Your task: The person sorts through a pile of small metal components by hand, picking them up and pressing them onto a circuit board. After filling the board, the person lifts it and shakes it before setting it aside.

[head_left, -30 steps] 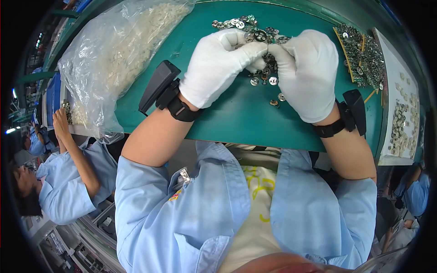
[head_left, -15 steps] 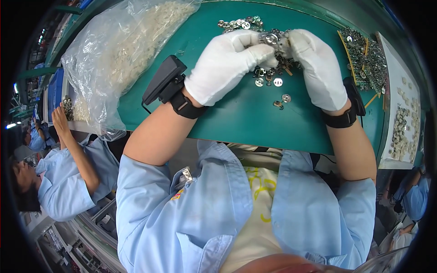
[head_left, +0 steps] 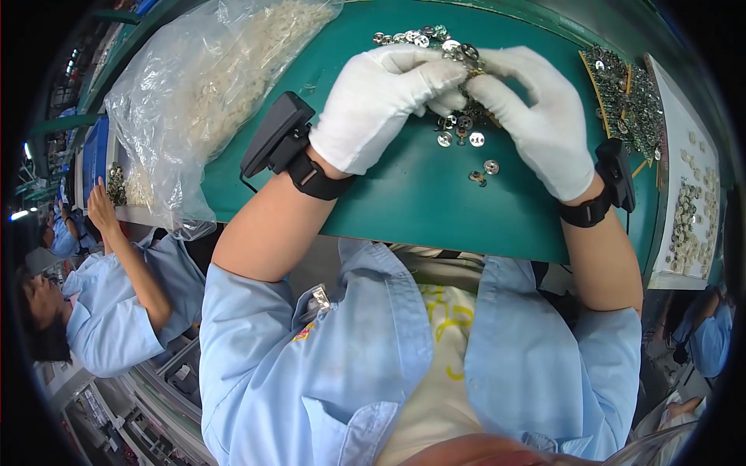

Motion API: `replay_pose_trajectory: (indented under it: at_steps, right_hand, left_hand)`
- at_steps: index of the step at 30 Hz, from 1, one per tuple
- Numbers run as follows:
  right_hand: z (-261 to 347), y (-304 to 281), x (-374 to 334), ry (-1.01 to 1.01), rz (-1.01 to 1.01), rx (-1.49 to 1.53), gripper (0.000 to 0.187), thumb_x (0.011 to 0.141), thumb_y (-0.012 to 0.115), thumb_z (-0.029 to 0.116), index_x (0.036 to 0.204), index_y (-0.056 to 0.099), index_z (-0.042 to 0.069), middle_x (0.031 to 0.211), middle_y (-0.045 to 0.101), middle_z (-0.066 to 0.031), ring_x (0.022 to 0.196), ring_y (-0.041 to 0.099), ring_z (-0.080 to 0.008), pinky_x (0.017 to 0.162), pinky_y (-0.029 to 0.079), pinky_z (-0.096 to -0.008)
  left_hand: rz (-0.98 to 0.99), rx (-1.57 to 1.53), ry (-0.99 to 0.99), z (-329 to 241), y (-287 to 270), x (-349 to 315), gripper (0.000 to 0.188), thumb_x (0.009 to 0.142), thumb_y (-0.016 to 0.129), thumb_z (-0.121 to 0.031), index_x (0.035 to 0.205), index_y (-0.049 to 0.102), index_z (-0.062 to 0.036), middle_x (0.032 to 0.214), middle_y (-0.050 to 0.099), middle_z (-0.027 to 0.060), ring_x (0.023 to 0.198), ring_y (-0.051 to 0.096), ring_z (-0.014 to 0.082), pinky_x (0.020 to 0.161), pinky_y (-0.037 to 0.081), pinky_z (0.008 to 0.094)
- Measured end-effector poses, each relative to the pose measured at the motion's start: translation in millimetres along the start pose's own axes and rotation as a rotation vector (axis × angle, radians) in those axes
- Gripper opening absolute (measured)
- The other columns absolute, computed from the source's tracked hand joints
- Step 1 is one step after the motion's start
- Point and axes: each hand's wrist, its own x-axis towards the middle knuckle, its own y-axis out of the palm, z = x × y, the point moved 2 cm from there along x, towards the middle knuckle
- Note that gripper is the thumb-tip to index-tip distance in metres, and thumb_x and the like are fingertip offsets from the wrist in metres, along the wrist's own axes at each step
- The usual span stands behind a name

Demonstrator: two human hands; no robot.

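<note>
Both hands wear white cloth gloves and meet fingertip to fingertip over a green table [head_left: 404,202]. Left hand [head_left: 385,105] is curled, thumb and fingers pinched onto a small metal part [head_left: 471,64] held between the two hands. Right hand [head_left: 536,116] is also pinched onto that part, its other fingers loosely spread. Whether it is one piece or several cannot be made out; the gloves cover most of it.

Compared with a second ago, the hands have moved up and away from the body, toward the far edge of the table, and the loose parts [head_left: 465,136] that lay under the palms now show below the fingers.

These loose parts are small, round, shiny silver discs, scattered just under the hands; more lie in a pile [head_left: 412,35] beyond the fingertips. Each wrist carries a black strap with a boxy black device [head_left: 273,136]. To the left sits a crinkled clear plastic bag [head_left: 194,93] full of pale small pieces. To the right, a tray [head_left: 622,97] holds a dense grey heap of metal parts, and a white board [head_left: 691,194] carries rows of more, partly cut off by the rim. Another person [head_left: 116,295] in light blue works at lower left.
</note>
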Motion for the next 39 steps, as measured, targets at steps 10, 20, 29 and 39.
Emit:
replay_pose_trajectory:
  at_steps: [10, 20, 29, 39]
  right_hand:
    - [-4, 7, -12, -0.255, -0.164, -0.275, 0.012, 0.077, 0.07, 0.001, 0.082, 0.06, -0.002, 0.071, 0.053, -0.0057, 0.06, 0.048, -0.0132, 0.055, 0.039, -0.0249]
    - [-7, 0, -6, 0.258, -0.13, -0.015, 0.014, 0.08, 0.071, 0.008, 0.077, 0.06, -0.002, 0.069, 0.053, -0.0002, 0.058, 0.046, -0.0081, 0.054, 0.038, -0.024]
    - [-5, 1, -2, -0.016, -0.036, -0.123, 0.016, 0.084, 0.066, 0.007, 0.097, 0.065, -0.002, 0.086, 0.062, -0.0041, 0.078, 0.057, -0.0102, 0.072, 0.046, -0.0234]
    - [-4, 6, -6, 0.209, -0.026, 0.021, 0.022, 0.087, 0.062, 0.008, 0.106, 0.063, -0.002, 0.096, 0.063, -0.0047, 0.088, 0.058, -0.0106, 0.079, 0.046, -0.0238]
  left_hand:
    - [-0.08, 0.068, 0.121, -1, 9, -5, 0.018, 0.088, 0.064, -0.014, 0.094, 0.066, 0.0024, 0.076, 0.066, 0.0045, 0.068, 0.06, 0.008, 0.062, 0.046, 0.0197]
    - [-0.148, 0.018, 0.129, 0, -2, 0, 0.019, 0.086, 0.066, -0.014, 0.093, 0.066, 0.0038, 0.077, 0.066, 0.0054, 0.071, 0.061, 0.0099, 0.066, 0.048, 0.0213]
    - [-0.021, -0.117, 0.08, -4, 2, -3, 0.023, 0.089, 0.063, -0.015, 0.1, 0.065, 0.0047, 0.085, 0.067, 0.0078, 0.081, 0.062, 0.0117, 0.074, 0.05, 0.0234]
    - [-0.059, -0.045, 0.111, -2, 1, -3, 0.023, 0.09, 0.06, -0.01, 0.108, 0.061, 0.0054, 0.094, 0.067, 0.0095, 0.086, 0.064, 0.0134, 0.08, 0.051, 0.0252]
